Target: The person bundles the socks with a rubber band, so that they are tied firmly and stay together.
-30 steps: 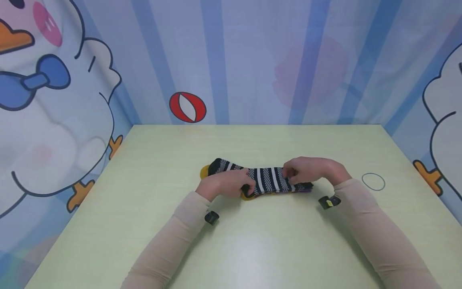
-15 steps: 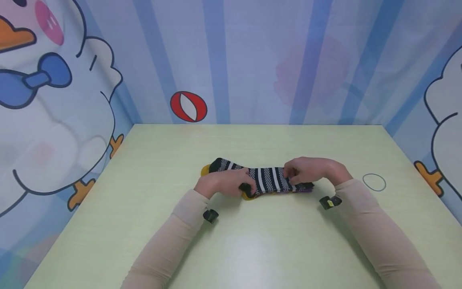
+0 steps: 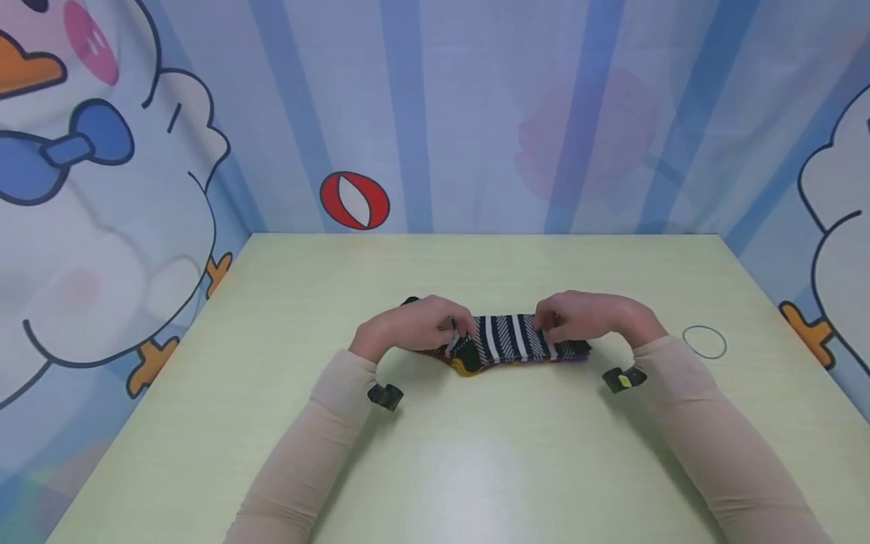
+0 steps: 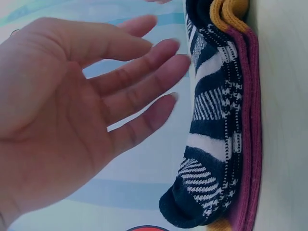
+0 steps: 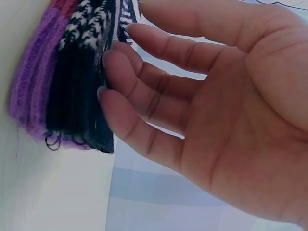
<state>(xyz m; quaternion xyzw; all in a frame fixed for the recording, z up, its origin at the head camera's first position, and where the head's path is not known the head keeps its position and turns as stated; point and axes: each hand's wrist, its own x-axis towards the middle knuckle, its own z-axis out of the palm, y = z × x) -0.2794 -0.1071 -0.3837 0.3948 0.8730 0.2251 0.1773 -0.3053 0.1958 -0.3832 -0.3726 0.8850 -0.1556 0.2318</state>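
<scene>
A pair of black-and-white patterned socks (image 3: 504, 338) lies flat on a pair of maroon-and-purple socks (image 4: 250, 125) with mustard heels and toes. Over the foot part my left hand (image 3: 420, 323) hovers, fingers loosely spread and holding nothing; it hides much of the toe end in the head view. In the left wrist view that hand (image 4: 91, 91) has its fingertips just beside the striped fabric. At the cuff end, my right hand (image 3: 581, 316) rests its fingertips on the upper socks, the fingers gently bent, as the right wrist view also shows.
A thin, dark elastic-like ring (image 3: 704, 342) lies on the pale table (image 3: 462, 453) to the right of my right hand. Behind the table hangs a blue striped backdrop (image 3: 469, 113) with cartoon prints.
My left hand has risen from the sock heel and moved slightly up and left, uncovering the heel and covering the toes. The right hand and the socks stay nearly where they were.
</scene>
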